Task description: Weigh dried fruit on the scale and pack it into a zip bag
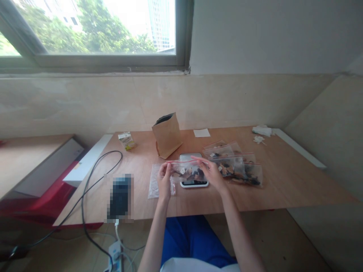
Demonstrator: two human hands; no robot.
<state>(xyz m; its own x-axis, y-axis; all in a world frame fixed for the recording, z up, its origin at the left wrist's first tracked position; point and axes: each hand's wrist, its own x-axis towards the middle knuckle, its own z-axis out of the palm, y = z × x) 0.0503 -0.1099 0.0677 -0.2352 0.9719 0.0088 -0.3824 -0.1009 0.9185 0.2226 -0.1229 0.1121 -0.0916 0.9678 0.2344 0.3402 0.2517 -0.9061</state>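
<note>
A clear zip bag [184,172] with a red seal strip and dark and brown dried pieces inside is stretched between my two hands. My left hand [164,177] pinches its left top corner, while my right hand [211,173] grips the strip toward the right end. Behind and below the bag sits a white kitchen scale [194,185], partly covered by it. Several similar filled zip bags [241,170] lie in an overlapping pile to the right of my right hand. Flat clear plastic bags [153,183] rest beside my left hand.
An open brown paper pouch [168,136] stands behind the scale, with a small carton [127,141] to its left. White paper [202,133] and crumpled white packets [263,130] lie at the back. A pixelated dark object [120,196] and a black cable [82,196] are at the left.
</note>
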